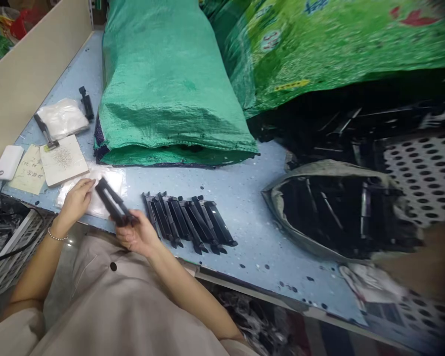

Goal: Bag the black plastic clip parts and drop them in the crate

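Observation:
My right hand (139, 235) grips the lower end of a long black plastic part (109, 200), which is tilted up to the left and has a slot along its middle. Near the part's upper end is my left hand (76, 200), its fingers pressed together; whatever lies between them cannot be made out. Under and beside that hand, clear plastic bags (118, 180) lie flat on the blue table (244, 198). To the right of my right hand, a row of several similar black parts (187, 222) rests side by side, slanted.
A green woven sack (170, 89) lies at the back. An open grey sack (274, 198) at right holds black parts. At left are a white pad (65, 160), a note (29, 170), a white device (8, 162) and a bag stack (63, 118).

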A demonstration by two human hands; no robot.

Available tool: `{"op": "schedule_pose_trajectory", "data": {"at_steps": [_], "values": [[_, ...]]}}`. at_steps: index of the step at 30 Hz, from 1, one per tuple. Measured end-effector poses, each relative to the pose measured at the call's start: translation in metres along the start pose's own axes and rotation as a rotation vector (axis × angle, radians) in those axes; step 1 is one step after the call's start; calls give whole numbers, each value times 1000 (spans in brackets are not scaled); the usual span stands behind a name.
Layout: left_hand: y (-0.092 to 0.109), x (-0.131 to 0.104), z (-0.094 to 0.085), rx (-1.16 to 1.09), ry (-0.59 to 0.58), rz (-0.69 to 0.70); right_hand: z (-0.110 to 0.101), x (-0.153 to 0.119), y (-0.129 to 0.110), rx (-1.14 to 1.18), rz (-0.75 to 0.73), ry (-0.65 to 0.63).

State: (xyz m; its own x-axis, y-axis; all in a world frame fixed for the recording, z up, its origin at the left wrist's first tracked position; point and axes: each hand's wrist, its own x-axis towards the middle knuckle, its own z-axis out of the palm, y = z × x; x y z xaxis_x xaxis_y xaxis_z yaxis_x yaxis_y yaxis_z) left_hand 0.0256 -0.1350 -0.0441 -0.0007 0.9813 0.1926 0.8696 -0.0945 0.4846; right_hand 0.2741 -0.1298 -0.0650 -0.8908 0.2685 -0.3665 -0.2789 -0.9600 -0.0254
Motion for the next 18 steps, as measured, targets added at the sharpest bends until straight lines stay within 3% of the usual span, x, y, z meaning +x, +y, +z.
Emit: {"op": "schedule_pose_trajectory", "data": {"at_steps": [4, 9, 12, 14, 18], "values": [[18, -13, 0, 94, 143, 115, -4, 9, 8, 33, 120, -83], [46, -43, 7, 116, 210, 368, 2, 8, -4, 19, 69, -129], [55, -49, 17, 81, 321, 368, 6, -2, -8, -54, -107, -51], [67, -48, 27, 38, 376, 423, 10, -8, -7, -177, -302, 96], [114, -41, 56, -165, 305, 679, 11, -23, -7, -357, -706, 385]]}}
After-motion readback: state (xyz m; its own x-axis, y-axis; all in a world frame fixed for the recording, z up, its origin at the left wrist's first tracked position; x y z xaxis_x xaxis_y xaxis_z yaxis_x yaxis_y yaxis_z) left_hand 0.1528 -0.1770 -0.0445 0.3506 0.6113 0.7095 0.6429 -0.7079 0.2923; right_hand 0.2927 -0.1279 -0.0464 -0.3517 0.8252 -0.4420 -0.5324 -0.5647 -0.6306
